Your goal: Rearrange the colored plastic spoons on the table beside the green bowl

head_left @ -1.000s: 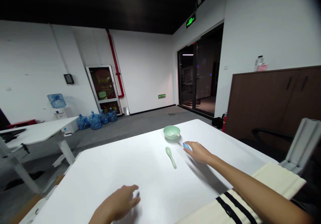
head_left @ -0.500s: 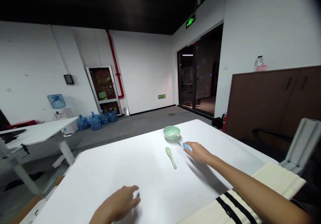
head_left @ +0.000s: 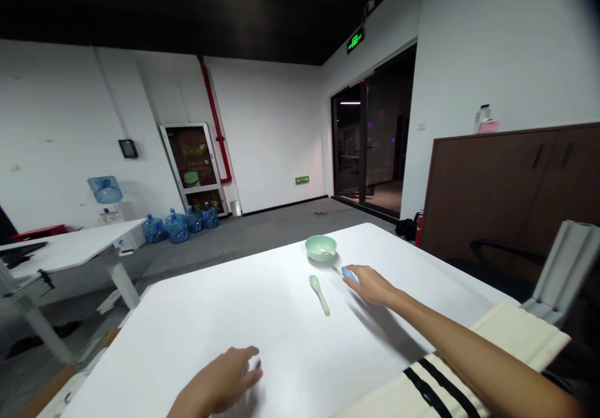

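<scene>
A white table (head_left: 197, 324) fills the lower middle of the view. On it stands a pale green bowl (head_left: 321, 248), with a small handle showing inside it. A matching pale green spoon (head_left: 320, 295) lies just in front of the bowl. My right hand (head_left: 370, 285) rests at the bowl's near right, its fingertips over a small light blue object (head_left: 349, 273), which they partly hide. My left hand (head_left: 218, 380) lies near the table's front edge, fingers loosely apart. A tiny dark mark (head_left: 257, 363) sits by its fingertips, too small to identify.
A cream striped cloth (head_left: 450, 368) lies under my right arm. A brown cabinet (head_left: 506, 187) and a dark chair (head_left: 497, 262) stand to the right. Behind the table's left side stand a white desk (head_left: 70, 243) and several blue water bottles (head_left: 177, 227).
The view has shifted very slightly. My hands, the bowl, the spoon and the blue object keep their places.
</scene>
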A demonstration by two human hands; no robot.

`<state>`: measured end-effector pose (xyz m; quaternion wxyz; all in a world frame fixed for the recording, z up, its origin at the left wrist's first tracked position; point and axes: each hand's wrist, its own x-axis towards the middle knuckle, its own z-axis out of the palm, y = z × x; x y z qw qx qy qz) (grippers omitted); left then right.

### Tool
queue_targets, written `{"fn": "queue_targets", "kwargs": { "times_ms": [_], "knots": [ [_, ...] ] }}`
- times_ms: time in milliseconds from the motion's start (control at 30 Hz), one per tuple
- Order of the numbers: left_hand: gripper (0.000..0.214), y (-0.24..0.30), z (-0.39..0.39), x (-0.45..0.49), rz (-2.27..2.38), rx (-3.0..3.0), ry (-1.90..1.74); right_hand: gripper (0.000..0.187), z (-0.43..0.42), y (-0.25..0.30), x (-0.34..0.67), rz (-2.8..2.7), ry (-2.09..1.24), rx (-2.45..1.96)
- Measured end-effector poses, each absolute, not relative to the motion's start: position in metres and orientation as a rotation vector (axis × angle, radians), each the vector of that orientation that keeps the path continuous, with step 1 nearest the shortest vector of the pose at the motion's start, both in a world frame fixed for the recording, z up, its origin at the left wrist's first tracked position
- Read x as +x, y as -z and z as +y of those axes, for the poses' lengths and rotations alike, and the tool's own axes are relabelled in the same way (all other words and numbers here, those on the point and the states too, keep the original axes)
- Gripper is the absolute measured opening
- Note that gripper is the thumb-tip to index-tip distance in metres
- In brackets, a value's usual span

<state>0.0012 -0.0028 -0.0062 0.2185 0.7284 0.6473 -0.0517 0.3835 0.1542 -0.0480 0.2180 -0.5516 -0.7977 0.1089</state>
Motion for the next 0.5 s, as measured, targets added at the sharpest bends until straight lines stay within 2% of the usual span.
{"fn": "queue_targets", "kwargs": {
  "times_ms": [500],
  "knots": [
    [0.052, 0.0059, -0.0061, -0.0044, 1.810, 2.006, 0.136, 0.044, 0.1554, 0.0481, 0.3782, -2.139, -0.352, -1.649]
  ]
}}
